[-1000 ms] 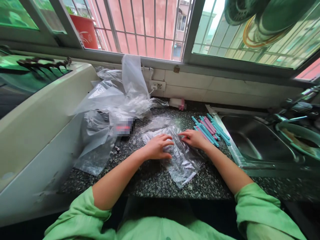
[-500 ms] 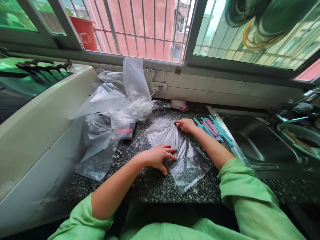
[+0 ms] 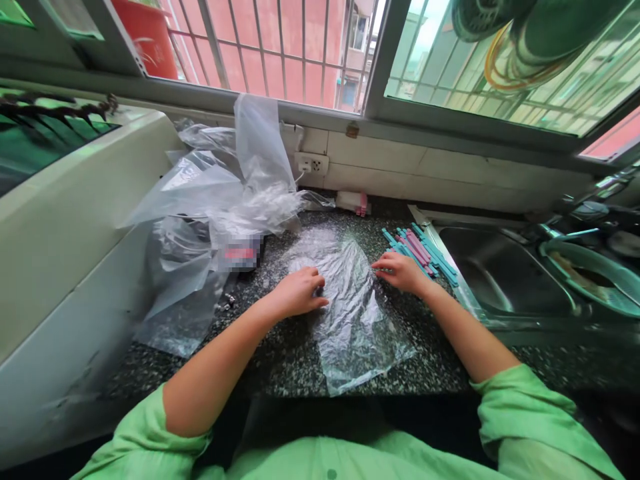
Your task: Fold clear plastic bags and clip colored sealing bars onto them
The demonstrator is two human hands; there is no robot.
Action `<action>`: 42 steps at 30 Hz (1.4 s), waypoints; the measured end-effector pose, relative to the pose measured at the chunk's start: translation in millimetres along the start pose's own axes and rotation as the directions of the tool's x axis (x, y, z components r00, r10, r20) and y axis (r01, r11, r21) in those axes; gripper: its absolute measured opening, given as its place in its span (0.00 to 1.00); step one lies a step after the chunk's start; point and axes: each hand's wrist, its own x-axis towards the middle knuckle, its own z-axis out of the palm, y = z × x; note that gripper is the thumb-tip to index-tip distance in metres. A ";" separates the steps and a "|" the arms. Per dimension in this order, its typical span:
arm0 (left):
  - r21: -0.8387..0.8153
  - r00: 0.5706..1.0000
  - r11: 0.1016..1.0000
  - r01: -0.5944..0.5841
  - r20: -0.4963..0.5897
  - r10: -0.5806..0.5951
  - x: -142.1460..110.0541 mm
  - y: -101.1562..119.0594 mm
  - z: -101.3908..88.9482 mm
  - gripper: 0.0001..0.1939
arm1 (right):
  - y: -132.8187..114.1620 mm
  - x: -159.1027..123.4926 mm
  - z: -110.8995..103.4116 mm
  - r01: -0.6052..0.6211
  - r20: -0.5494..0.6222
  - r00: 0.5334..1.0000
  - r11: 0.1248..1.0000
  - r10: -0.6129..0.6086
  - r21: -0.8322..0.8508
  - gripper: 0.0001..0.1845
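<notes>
A clear, crinkled plastic bag (image 3: 353, 313) lies spread out on the speckled dark counter (image 3: 280, 360) in front of me. My left hand (image 3: 300, 291) is at the bag's left edge, fingers curved and thumb apart, with nothing visibly gripped. At the right edge, my right hand (image 3: 403, 273) has its fingers stretched toward the plastic; whether the tips touch it is hard to see. Just beyond that hand lie several teal and pink sealing strips (image 3: 420, 248).
Loose clear plastic bags (image 3: 260, 207) are heaped at the back left, against a cream appliance (image 3: 75, 187). A small white and pink pack (image 3: 353, 202) sits by the wall below a socket (image 3: 313, 164). To the right is a steel sink (image 3: 500, 273) with a green basket (image 3: 590, 277).
Both hands have moved apart, the left one leftward and the right one down and rightward. The gathered creases in the bag have spread flatter. The view has shifted slightly.
</notes>
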 end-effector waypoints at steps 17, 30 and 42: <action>-0.192 0.993 0.977 -0.089 -0.096 0.072 2.9 -18.5 8.7 0.06 | 0.9 -16.4 16.4 0.147 -0.138 0.982 0.980 -0.128 0.137 0.07; -0.169 0.879 0.985 -0.034 -0.473 -0.051 17.4 -20.4 8.0 0.05 | -5.2 4.5 -18.0 0.130 -0.375 0.926 0.974 -0.053 0.184 0.04; 0.055 0.718 0.990 -0.132 -0.684 0.134 -21.6 9.8 -54.8 0.05 | -47.7 -9.0 -74.5 0.151 -0.494 0.868 0.974 -0.050 0.168 0.03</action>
